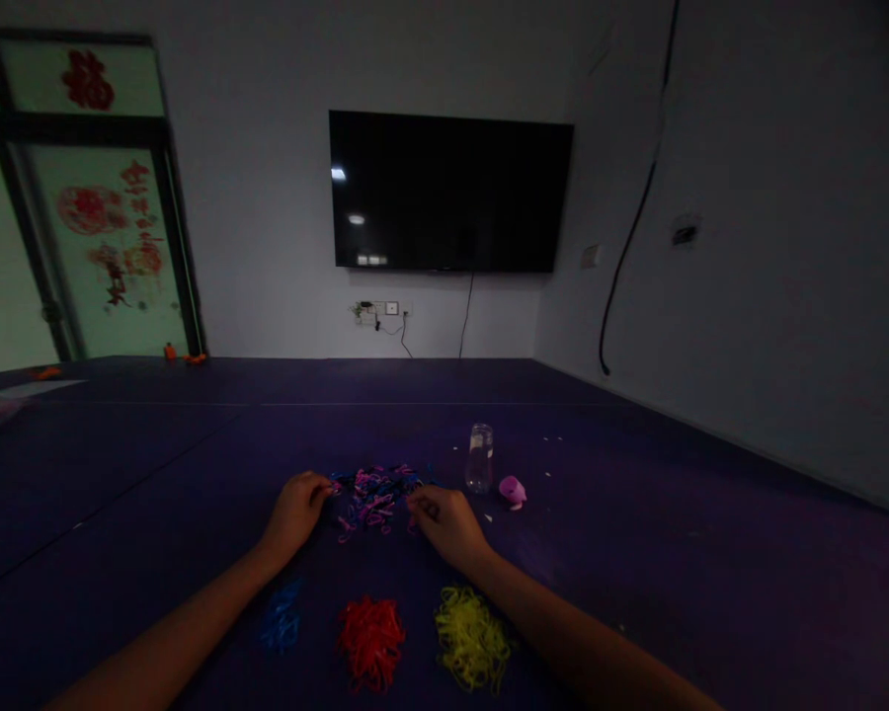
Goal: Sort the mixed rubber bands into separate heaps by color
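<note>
A loose pile of pink, purple and dark blue bands (374, 497) lies on the dark purple surface. At its left edge is my left hand (298, 511), fingertips pinched together on what looks like a pink band. My right hand (444, 520) touches the pile's right side, its fingers closed; what they hold is too small to tell. Nearer to me are three sorted heaps: a small blue one (282, 616) by my left forearm, a red one (371, 642) in the middle, and a yellow-green one (472, 637) beside my right forearm.
A clear bottle (479, 459) stands upright beyond my right hand, with a pink cap-like piece (513, 490) to its right. Small white scraps lie around them. Orange objects (195, 357) sit far off by the glass door. A television (451, 193) hangs on the wall.
</note>
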A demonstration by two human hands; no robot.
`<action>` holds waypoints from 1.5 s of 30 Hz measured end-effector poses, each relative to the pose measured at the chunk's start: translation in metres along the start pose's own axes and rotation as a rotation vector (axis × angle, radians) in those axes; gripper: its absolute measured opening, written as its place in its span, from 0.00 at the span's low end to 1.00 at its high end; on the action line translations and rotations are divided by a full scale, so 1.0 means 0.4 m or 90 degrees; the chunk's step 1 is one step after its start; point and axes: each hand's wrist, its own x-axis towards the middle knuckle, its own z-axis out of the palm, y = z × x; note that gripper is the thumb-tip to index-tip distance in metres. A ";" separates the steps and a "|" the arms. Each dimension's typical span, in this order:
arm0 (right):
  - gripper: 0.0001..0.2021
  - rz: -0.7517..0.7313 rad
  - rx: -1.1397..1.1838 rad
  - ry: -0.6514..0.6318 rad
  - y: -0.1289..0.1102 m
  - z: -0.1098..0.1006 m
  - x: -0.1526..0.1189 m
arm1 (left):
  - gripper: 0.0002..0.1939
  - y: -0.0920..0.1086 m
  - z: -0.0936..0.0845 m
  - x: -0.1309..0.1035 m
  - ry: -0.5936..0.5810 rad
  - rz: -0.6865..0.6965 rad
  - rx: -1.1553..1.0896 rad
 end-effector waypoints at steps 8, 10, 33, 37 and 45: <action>0.07 0.002 0.001 -0.004 0.002 0.002 0.000 | 0.11 0.005 -0.016 -0.004 0.056 0.000 -0.102; 0.07 0.003 0.002 -0.005 0.000 0.001 0.000 | 0.11 0.005 -0.016 -0.005 0.067 0.002 -0.116; 0.07 -0.008 -0.010 -0.006 -0.004 0.000 0.001 | 0.10 0.022 -0.011 -0.009 -0.014 0.064 -0.096; 0.07 -0.009 -0.015 -0.006 -0.009 -0.001 0.000 | 0.10 0.015 -0.012 -0.007 -0.027 0.030 -0.043; 0.07 -0.010 -0.016 0.003 -0.009 0.001 -0.002 | 0.11 0.011 -0.007 -0.004 -0.064 0.033 0.011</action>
